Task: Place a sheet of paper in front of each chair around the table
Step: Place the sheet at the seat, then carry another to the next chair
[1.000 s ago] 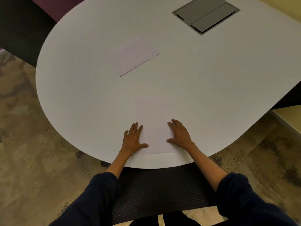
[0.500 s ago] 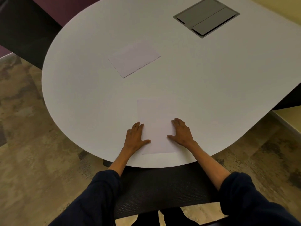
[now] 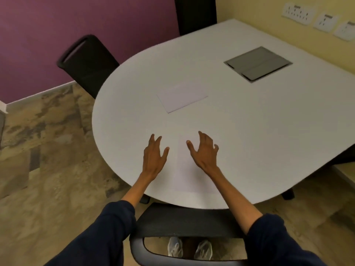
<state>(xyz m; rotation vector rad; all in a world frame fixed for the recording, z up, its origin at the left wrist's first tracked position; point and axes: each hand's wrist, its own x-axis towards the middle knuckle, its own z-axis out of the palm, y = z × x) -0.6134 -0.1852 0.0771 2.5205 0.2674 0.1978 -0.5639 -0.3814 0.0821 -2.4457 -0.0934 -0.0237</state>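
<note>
A white sheet of paper [image 3: 189, 175] lies flat near the front edge of the white table [image 3: 249, 131], just beyond the black mesh chair [image 3: 184, 219] below me. My left hand [image 3: 154, 156] hovers beside the sheet's left edge with fingers spread and holds nothing. My right hand [image 3: 204, 150] hangs over the sheet's upper right part, fingers spread, holding nothing. A second sheet of paper [image 3: 181, 96] lies farther back on the table, toward a black chair [image 3: 86, 62] at the left.
A grey cable hatch [image 3: 257, 63] is set into the table at the back right. Another dark chair [image 3: 195, 14] stands at the far end. Wall sockets [image 3: 317, 20] line the yellow wall. Patterned carpet [image 3: 48, 160] covers the floor to the left.
Both hands have lifted off the near sheet and spread open above it. The camera has tilted up, bringing the chairs and walls into view.
</note>
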